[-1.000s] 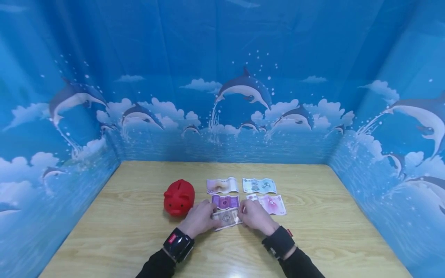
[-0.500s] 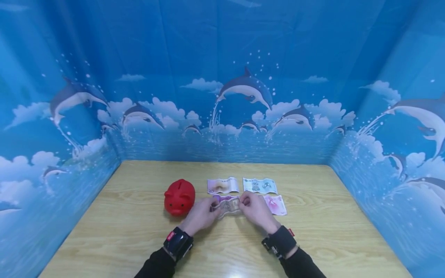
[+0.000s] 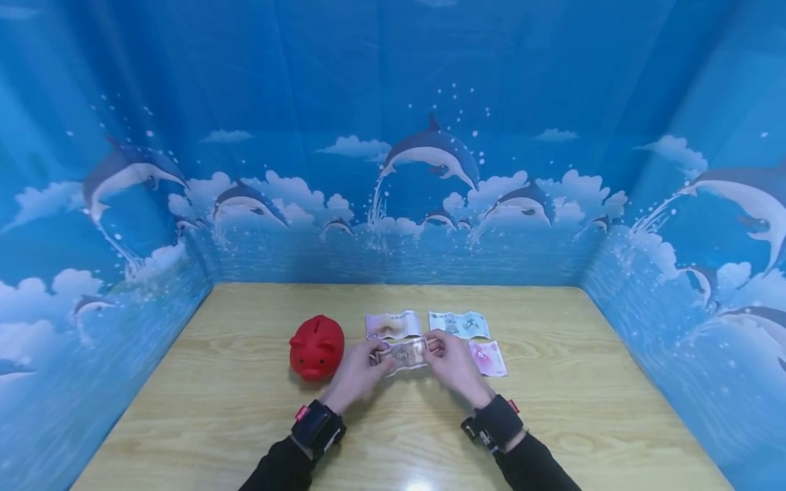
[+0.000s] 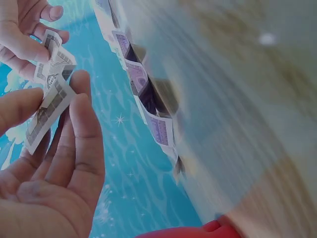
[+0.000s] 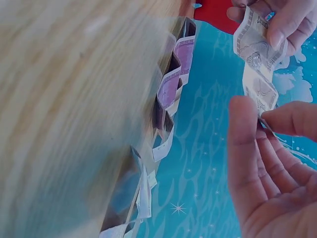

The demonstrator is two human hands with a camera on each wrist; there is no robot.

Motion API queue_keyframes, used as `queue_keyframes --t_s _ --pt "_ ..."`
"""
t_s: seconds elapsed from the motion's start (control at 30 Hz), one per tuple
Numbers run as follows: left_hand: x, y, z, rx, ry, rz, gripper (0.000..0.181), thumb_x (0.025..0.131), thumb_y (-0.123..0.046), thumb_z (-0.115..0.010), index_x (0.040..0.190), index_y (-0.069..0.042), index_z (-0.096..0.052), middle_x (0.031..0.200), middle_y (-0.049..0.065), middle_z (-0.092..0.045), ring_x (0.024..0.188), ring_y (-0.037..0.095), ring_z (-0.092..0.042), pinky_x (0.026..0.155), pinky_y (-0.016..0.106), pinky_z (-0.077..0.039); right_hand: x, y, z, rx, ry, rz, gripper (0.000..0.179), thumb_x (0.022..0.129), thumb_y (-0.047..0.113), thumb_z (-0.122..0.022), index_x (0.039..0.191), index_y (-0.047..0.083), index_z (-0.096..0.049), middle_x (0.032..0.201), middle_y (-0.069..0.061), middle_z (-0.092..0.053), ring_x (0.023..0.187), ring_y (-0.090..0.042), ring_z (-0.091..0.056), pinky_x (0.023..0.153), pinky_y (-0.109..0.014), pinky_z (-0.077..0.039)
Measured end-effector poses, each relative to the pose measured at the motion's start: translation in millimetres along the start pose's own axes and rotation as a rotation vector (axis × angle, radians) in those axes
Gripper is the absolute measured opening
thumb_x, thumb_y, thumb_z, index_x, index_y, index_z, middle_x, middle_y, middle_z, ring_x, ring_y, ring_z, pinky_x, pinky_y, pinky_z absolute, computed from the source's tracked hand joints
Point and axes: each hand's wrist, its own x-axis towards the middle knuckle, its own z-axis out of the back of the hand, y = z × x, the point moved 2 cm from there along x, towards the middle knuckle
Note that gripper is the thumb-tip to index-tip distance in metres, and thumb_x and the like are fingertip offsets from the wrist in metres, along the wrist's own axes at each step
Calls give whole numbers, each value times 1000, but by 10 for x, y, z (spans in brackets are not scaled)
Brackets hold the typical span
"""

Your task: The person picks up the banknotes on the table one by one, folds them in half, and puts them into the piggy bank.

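A wavy grey-brown banknote (image 3: 408,354) is stretched between my two hands. My left hand (image 3: 356,374) pinches its left end between thumb and fingers, and my right hand (image 3: 456,365) pinches the opposite end. In both wrist views the note is raised off the tabletop. A purple banknote (image 4: 137,77), creased into waves, lies on the table; the held note covers it in the head view. Left of my left hand sits a red piggy bank (image 3: 316,348) with a slot on its back.
Behind the hands lie a pale purple-brown banknote (image 3: 393,325) and a blue-green banknote (image 3: 459,324). A pink banknote (image 3: 488,359) lies beside my right hand, which partly hides it. Blue dolphin-print curtains (image 3: 295,95) enclose the wooden table (image 3: 552,409) at the back and sides.
Both hands have lifted the grey-brown banknote from near the table and moved it away from me, over the purple one. The piggy bank and other notes stay in place.
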Motion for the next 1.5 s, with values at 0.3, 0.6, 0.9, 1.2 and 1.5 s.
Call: queue_keyframes --t_s 0.3,0.6,0.9,1.2,1.5 --pt "12 5 2 -27 -44 -36 8 88 -20 -71 93 -16 -67 73 -1 -59 60 9 -51 48 22 -42 3 4 -14 -5 -34 -4 26 84 10 -74 109 4 -70 81 -4 -72 67 -10 -65 56 -22 -55" --pt "27 -9 10 -52 -139 1 14 87 -20 -71 100 -14 -70 79 1 -63 70 13 -53 54 24 -45 20 43 -15 -29 -78 63 19 83 13 -77 100 6 -72 77 -1 -71 67 -7 -63 63 -22 -55" --pt "100 -103 -10 -155 -217 48 11 87 -24 -72 92 -15 -68 88 1 -68 82 14 -57 66 26 -48 83 117 -12 3 -93 99 15 83 12 -76 97 8 -73 73 -1 -70 62 -7 -60 58 -21 -53" --pt "172 -142 16 -247 -240 43 10 88 -20 -72 93 -11 -72 78 3 -63 75 14 -53 61 25 -45 126 154 12 25 -118 49 18 84 14 -76 100 7 -72 76 -2 -71 64 -8 -62 61 -22 -54" --pt "200 -159 -41 -269 -255 9 15 89 -17 -71 101 -9 -73 90 7 -71 79 13 -62 63 22 -51 127 151 51 31 -149 23 20 83 15 -76 100 5 -73 78 -4 -72 66 -9 -64 61 -22 -55"
